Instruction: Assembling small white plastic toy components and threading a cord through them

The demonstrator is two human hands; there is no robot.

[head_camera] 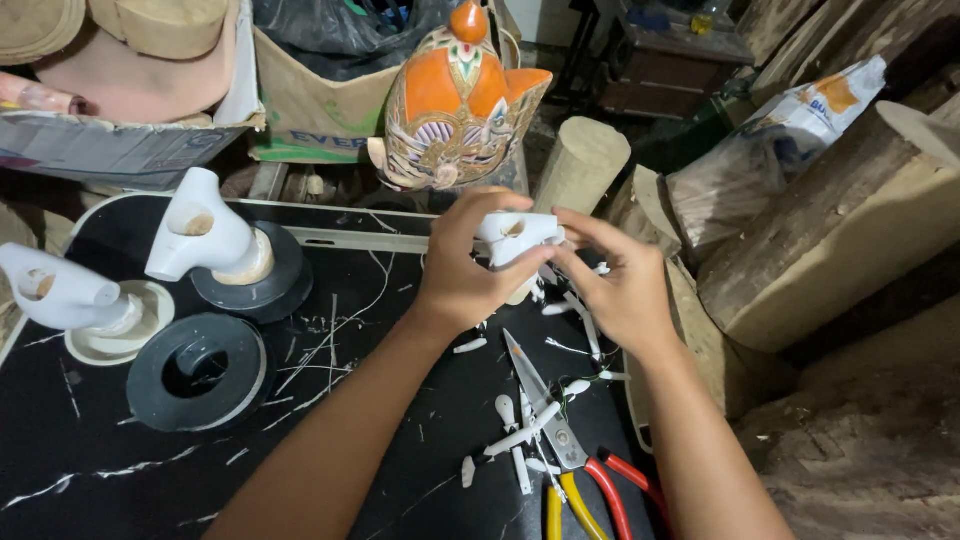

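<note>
Currently both hands work a small white carved piece point(517, 236) above the black bench point(150, 470): left hand point(468, 268) clasps it, right hand point(618, 282) fingertips pinch its edge; further handling likely needs steady support

Glossy painted mask point(455, 100), rough wood logs point(840, 240), matt black tabletop point(120, 470)

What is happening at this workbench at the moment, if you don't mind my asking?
A person holds a small white carved piece up over a black table, gripped in the left hand while the right hand fingers its end. Scissors and white offcuts lie below. Two similar white pieces stand on round bases to the left, with a painted orange mask behind.
</note>
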